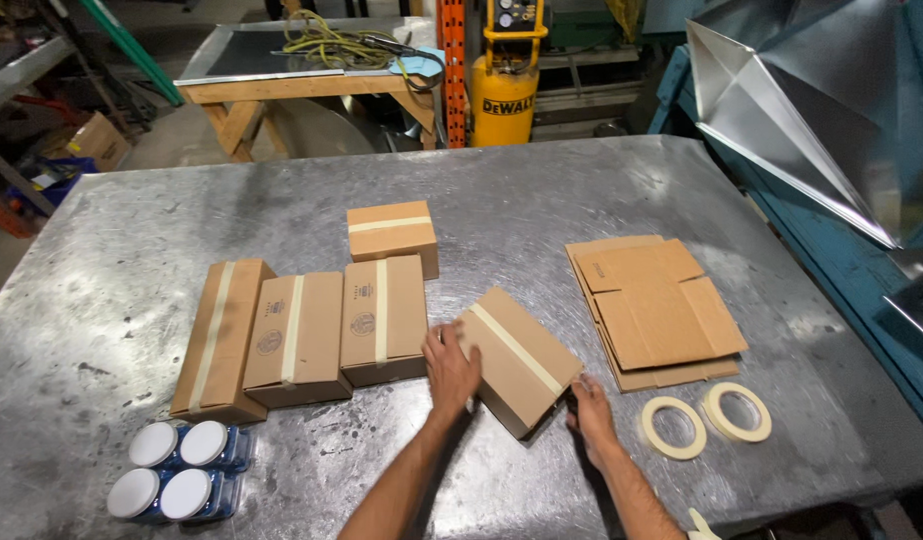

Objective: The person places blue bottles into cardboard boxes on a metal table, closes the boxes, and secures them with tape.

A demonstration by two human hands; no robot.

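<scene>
1. Four white-lidded jars (pixel 176 472) are seen at the near left corner of the metal table (pixel 541 190).
2. At the near middle, a taped box (pixel 516 360) is held between both hands, its long axis running from far left to near right and its tape strip along that axis.
3. Its far left end is covered by the left hand (pixel 450 367), laid flat with fingers spread.
4. Its near right corner is touched by the right hand (pixel 590 408); whether it grips cannot be told.
5. Three taped boxes (pixel 301 335) are lined up just left, a fourth (pixel 392 236) behind.
6. Flattened cartons (pixel 653 310) and two tape rolls (pixel 703 418) lie to the right.
</scene>
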